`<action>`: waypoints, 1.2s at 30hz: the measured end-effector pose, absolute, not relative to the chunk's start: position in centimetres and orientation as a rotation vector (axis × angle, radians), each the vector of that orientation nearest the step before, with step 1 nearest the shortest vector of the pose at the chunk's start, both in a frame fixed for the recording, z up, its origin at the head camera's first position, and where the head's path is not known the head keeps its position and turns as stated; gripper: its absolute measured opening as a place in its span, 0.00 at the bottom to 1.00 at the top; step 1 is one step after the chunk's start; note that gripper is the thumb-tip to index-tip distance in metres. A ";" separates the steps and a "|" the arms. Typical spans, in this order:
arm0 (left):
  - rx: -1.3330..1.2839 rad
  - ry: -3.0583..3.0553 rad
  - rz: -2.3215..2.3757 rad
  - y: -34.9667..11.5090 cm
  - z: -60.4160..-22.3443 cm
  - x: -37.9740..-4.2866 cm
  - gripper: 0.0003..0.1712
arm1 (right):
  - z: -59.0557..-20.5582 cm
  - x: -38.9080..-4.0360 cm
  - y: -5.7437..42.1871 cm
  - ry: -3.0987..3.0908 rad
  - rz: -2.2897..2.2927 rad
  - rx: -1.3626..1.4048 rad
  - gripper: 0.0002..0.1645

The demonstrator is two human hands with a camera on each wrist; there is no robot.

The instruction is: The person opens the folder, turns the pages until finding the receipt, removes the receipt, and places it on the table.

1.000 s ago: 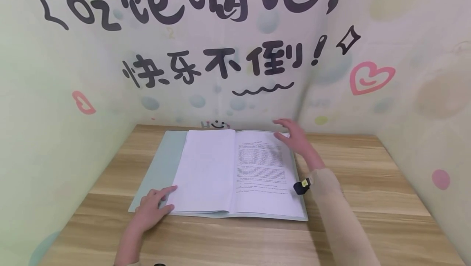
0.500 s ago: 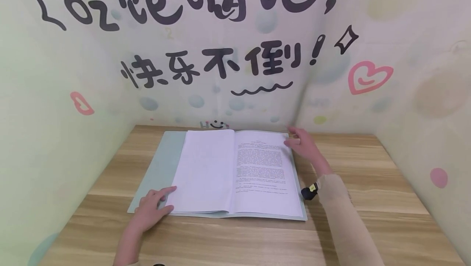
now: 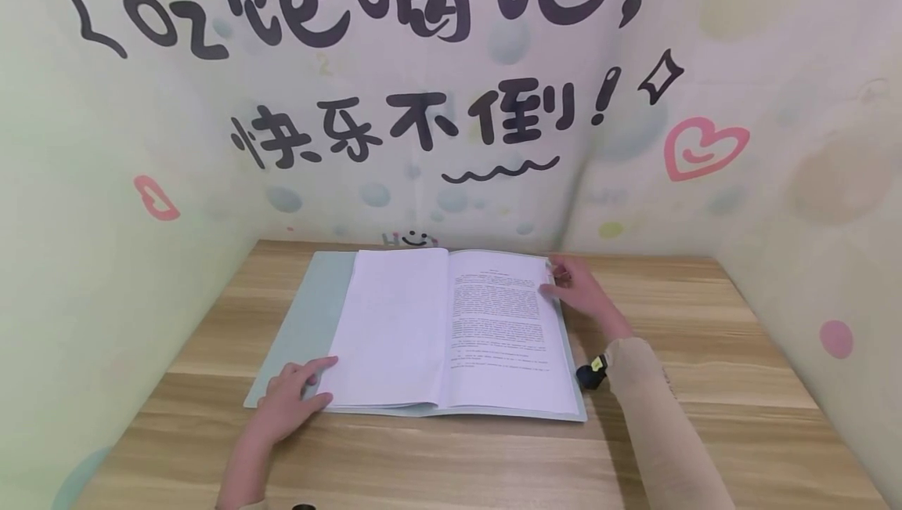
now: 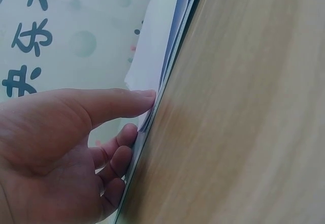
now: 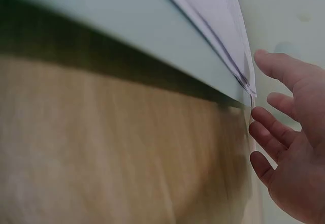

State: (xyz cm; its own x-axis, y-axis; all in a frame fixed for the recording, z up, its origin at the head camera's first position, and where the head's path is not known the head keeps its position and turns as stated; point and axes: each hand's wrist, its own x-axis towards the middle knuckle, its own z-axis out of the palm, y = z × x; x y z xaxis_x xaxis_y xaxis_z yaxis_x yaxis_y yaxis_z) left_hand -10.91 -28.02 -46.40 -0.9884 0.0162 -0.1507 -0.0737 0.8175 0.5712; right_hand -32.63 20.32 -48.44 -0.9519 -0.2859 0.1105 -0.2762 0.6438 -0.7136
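A pale blue-green folder lies spread open on the wooden table. Inside it, the left page is blank and the right page carries printed text. My left hand rests at the lower left corner of the blank page, thumb on the paper and the other fingers on the cover beside it, as the left wrist view also shows. My right hand is at the upper right corner of the printed page. In the right wrist view, its thumb and loosely bent fingers stand around the sheets' corner, pinching nothing.
The wooden table extends on both sides of the folder and in front of it. A wall covering with large black characters and pink hearts rises directly behind the table. A black device is strapped at my right wrist.
My right hand has moved from above the top of the printed page to the right and down, to the page's upper right corner. The left hand and the pages stay put.
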 end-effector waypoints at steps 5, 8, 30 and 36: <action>-0.046 2.852 0.907 -28.0 -46.4 -11.0 0.31 | -48.9 -32.5 20.4 2.833 -1.146 -0.408 0.43; -0.047 2.846 0.906 -27.9 -46.3 -10.9 0.31 | -49.2 -32.6 20.5 2.833 -1.098 -0.354 0.43; -0.041 2.860 0.896 -27.8 -46.2 -10.8 0.31 | -49.4 -32.1 20.1 2.877 -1.124 -0.290 0.44; -0.035 2.864 0.891 -27.8 -46.2 -10.8 0.31 | -49.1 -32.1 19.6 2.867 -1.187 -0.349 0.44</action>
State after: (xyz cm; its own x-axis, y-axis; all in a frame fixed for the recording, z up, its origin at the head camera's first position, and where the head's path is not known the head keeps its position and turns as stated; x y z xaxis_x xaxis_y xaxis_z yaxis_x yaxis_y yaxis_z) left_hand -10.84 -27.80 -46.20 -0.9896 0.0198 -0.1422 -0.0644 0.8240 0.5629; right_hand -32.11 19.65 -49.11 -0.9749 -0.2121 0.0675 -0.1978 0.6863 -0.6999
